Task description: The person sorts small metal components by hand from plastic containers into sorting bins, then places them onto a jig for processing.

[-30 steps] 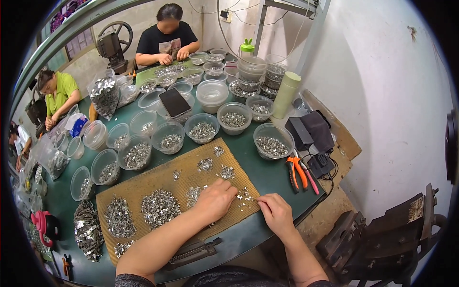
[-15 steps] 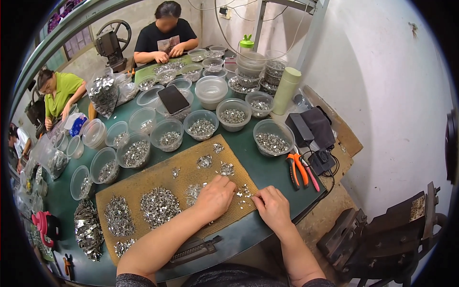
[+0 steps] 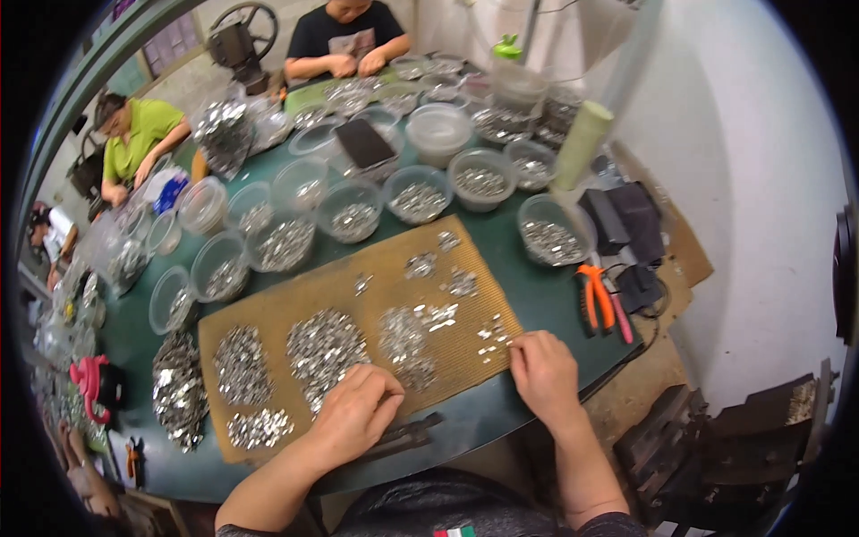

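Small silvery metal parts point(image 3: 327, 345) lie in heaps on a brown corrugated cardboard sheet point(image 3: 268, 309) atop the green table point(image 3: 537, 295). The left hand point(image 3: 356, 413) rests on the sheet's near edge, fingers curled loosely over parts. The right hand point(image 3: 543, 369), fingers bent, touches a small row of parts point(image 3: 492, 336). Orange pliers point(image 3: 595, 300) lie nearby.

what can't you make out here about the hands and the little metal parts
- Left hand, head view: its curled fingers hide whether it holds a part.
- Right hand, head view: fingertips cover what they touch at the cardboard mat edge.
- Small metal parts: too small to tell shape.
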Tool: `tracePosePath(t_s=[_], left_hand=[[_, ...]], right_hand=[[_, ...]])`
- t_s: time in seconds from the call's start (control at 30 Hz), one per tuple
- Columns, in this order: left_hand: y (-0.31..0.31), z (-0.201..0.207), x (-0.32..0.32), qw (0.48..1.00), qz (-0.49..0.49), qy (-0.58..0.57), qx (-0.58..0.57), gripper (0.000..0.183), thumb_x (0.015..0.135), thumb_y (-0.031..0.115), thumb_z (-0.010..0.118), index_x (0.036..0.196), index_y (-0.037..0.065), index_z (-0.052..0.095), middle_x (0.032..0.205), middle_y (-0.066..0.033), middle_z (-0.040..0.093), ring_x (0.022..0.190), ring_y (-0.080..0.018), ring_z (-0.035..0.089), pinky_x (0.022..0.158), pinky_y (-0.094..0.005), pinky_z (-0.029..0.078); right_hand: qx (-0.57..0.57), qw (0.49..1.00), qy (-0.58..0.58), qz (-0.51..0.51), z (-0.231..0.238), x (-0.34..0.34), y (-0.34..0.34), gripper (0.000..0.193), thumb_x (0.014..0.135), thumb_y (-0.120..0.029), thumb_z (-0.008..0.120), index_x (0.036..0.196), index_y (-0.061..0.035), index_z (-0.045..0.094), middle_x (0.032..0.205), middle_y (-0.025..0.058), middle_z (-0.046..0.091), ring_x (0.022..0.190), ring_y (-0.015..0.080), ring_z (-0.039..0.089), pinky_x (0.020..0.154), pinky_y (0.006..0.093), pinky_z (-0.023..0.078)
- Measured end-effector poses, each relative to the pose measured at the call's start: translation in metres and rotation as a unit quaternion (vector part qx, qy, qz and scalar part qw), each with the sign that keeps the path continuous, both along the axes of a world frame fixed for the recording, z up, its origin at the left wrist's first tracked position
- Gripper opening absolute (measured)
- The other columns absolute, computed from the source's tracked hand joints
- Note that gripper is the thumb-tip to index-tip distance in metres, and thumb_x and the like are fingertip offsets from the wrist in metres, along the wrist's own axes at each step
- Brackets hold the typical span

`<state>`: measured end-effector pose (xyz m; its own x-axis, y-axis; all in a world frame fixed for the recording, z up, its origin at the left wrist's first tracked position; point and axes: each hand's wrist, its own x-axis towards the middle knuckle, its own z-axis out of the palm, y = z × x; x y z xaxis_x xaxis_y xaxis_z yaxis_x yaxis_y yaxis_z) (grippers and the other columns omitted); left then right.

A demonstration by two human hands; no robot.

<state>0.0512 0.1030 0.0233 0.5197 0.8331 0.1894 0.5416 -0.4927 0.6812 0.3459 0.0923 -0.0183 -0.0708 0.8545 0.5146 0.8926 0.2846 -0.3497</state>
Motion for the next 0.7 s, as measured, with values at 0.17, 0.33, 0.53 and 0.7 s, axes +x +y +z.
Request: tracePosePath(t_s=[0.17, 0.33, 0.53, 0.7], left_hand=[[-0.052, -0.013, -0.032, 0.999, 0.05, -0.015, -0.017, 0.014, 0.087, 0.007, 0.074, 0.097, 0.004, 0.064, 0.1, -0.0108, 0.066, 0.098, -0.0317, 0.063, 0.085, -0.0401, 0.052], [-0.076, -0.029, -0.037, 0.996, 0.075, -0.017, 0.048, 0.02, 0.082, 0.003, 0.078, 0.096, 0.005, 0.064, 0.099, -0.0103, 0.067, 0.096, -0.0301, 0.064, 0.085, -0.041, 0.052], [-0.09, -0.04, -0.042, 0.99, 0.098, 0.018, 0.1, 0.021, 0.079, 0.006, 0.08, 0.095, 0.009, 0.066, 0.1, -0.0061, 0.065, 0.101, -0.0259, 0.063, 0.086, -0.0391, 0.047], [-0.091, -0.042, -0.04, 0.989, 0.102, 0.015, 0.109, 0.021, 0.079, 0.007, 0.079, 0.096, 0.009, 0.068, 0.1, -0.0046, 0.065, 0.102, -0.0249, 0.063, 0.085, -0.0384, 0.045]], right_hand=[[-0.015, 0.978, 0.039, 0.207, 0.014, -0.051, -0.025, 0.016, 0.083, -0.005, 0.074, 0.094, -0.0063, 0.063, 0.098, 0.0087, 0.067, 0.097, 0.0273, 0.067, 0.095, 0.0445, 0.051], [-0.058, 0.942, 0.041, 0.328, 0.005, -0.099, -0.042, 0.018, 0.084, -0.009, 0.076, 0.096, -0.0071, 0.064, 0.103, 0.0085, 0.066, 0.11, 0.0243, 0.066, 0.105, 0.0472, 0.047], [-0.058, 0.937, 0.013, 0.345, -0.002, -0.128, -0.051, 0.021, 0.082, -0.009, 0.076, 0.099, -0.0065, 0.064, 0.105, 0.0084, 0.066, 0.108, 0.0243, 0.065, 0.105, 0.0474, 0.046], [-0.056, 0.94, -0.014, 0.337, 0.001, -0.131, -0.056, 0.021, 0.082, -0.009, 0.075, 0.1, -0.0063, 0.064, 0.107, 0.0075, 0.066, 0.108, 0.0239, 0.065, 0.106, 0.0472, 0.046]])
